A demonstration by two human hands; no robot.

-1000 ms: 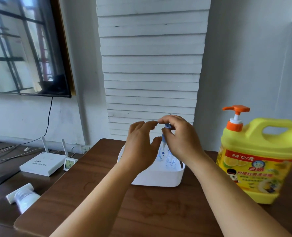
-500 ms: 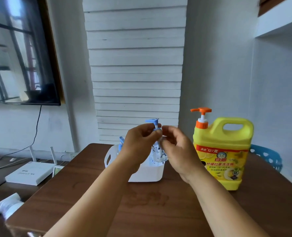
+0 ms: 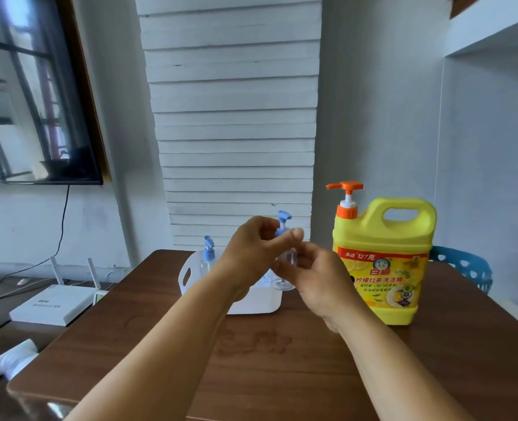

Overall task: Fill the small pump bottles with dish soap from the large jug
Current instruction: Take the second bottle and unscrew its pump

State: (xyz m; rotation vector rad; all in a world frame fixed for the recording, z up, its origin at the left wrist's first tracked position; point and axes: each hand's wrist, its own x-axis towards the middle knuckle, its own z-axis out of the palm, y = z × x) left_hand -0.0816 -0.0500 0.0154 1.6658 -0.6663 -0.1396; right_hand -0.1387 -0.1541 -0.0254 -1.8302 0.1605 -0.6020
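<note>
Landmark: the large yellow jug [image 3: 383, 262] stands upright on the brown table [image 3: 166, 354], its orange pump [image 3: 346, 196] screwed on and its spout aimed away from the handle side
Held bottle: a small clear pump bottle [image 3: 282, 284] is lifted off the table just beside the jug's label, above the near corner of the white basket [image 3: 187, 278]
Left hand: the left hand [image 3: 251, 253] is curled round the bottle's neck, thumb and forefinger pinched at the collar under the blue pump head [image 3: 282, 220]
Right hand: the right hand [image 3: 315, 278], nearer the jug, cups the clear body with fingers half closed; how firmly they press I cannot tell, since the hand hides the far side
Axis: the held bottle's long axis runs nearly vertical, tipped slightly, pump end up and base down
Other bottle: a second blue-topped bottle [image 3: 208, 256] stands upright in the basket, on its side farther from the jug
Progress: early, by my reading; the held bottle looks empty and its pump is still fitted, and no soap shows in either small bottle
Left to do: unscrew the blue pump, dispense soap from the jug, recap, then repeat for the basket bottle
</note>
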